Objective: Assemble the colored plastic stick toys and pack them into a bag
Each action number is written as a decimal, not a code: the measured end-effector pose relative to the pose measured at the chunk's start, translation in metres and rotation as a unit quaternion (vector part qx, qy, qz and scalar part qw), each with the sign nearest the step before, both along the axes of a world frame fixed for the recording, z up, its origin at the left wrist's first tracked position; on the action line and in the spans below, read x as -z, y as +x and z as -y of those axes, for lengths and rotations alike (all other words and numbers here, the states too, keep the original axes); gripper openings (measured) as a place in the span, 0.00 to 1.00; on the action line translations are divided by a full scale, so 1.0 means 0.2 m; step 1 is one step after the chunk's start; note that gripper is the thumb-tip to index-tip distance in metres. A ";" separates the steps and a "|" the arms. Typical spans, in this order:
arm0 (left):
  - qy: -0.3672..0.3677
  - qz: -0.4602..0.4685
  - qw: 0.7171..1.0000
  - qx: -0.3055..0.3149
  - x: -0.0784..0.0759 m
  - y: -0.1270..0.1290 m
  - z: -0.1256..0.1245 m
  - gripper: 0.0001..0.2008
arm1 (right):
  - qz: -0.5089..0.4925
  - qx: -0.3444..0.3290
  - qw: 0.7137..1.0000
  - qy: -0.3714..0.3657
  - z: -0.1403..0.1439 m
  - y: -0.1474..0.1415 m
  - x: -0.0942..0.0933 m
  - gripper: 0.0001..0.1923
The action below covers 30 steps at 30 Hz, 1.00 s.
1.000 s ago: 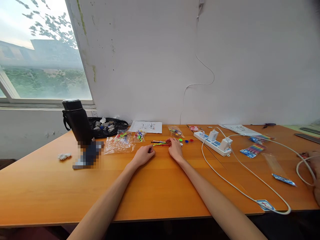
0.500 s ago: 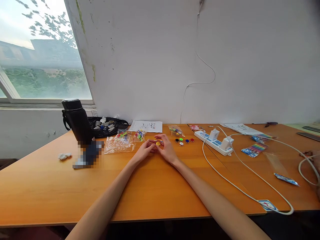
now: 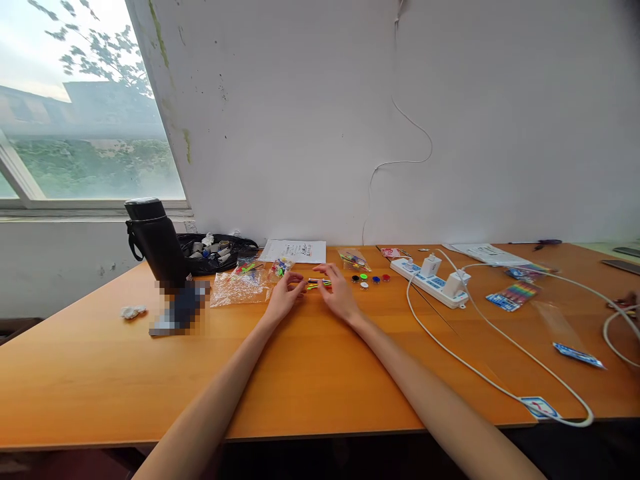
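Note:
On the table between my hands lie several thin coloured sticks point(image 3: 319, 285), yellow and green among them. My left hand point(image 3: 284, 297) is at their left end, fingers loosely curved and holding nothing that I can see. To the right, my right hand point(image 3: 341, 297) arches over their other end, its thumb and fingers apart. The yellow round piece is out of sight now. Small round pieces sit to the right of that hand: a black one point(image 3: 355, 278), a green one point(image 3: 364, 276), a white one point(image 3: 364, 285), a blue one point(image 3: 376, 279) and a red one point(image 3: 385, 278).
A crinkled clear plastic bag point(image 3: 237, 291) and a small bag of coloured parts point(image 3: 280, 268) lie left of my hands. A black bottle point(image 3: 157, 247) stands further left. Paper point(image 3: 295, 251) lies behind. To the right, a white power strip point(image 3: 430, 283) trails looping cables point(image 3: 500, 337).
My hands have moved apart from each other. The yellow round piece that was at my right thumb no longer shows, and the coloured sticks between the hands have come into view.

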State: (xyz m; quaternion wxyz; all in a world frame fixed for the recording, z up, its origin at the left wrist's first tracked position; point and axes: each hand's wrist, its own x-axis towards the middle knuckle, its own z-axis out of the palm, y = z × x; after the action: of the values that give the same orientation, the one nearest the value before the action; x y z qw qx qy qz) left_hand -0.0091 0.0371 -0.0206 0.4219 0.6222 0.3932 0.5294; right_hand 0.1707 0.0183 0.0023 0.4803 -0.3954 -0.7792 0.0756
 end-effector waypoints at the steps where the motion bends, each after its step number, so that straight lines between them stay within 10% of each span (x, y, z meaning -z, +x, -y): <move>1: -0.006 -0.007 1.000 -0.013 0.00 -0.01 0.00 0.19 | 0.013 0.044 0.999 0.004 -0.03 0.03 0.02 0.17; 7: 0.007 -0.048 0.999 -0.013 0.02 0.00 0.00 0.17 | 0.144 0.188 0.970 -0.049 -0.17 0.19 0.14 0.14; 30: 0.012 -0.045 0.999 -0.002 0.02 0.00 0.00 0.17 | 0.133 0.232 0.963 -0.046 -0.18 0.19 0.15 0.09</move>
State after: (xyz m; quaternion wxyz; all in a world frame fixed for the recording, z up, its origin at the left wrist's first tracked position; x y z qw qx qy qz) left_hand -0.0088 0.0364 -0.0250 0.3951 0.6498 0.4065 0.5064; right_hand 0.2095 0.0545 -0.0285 0.3575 -0.5934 -0.7190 -0.0551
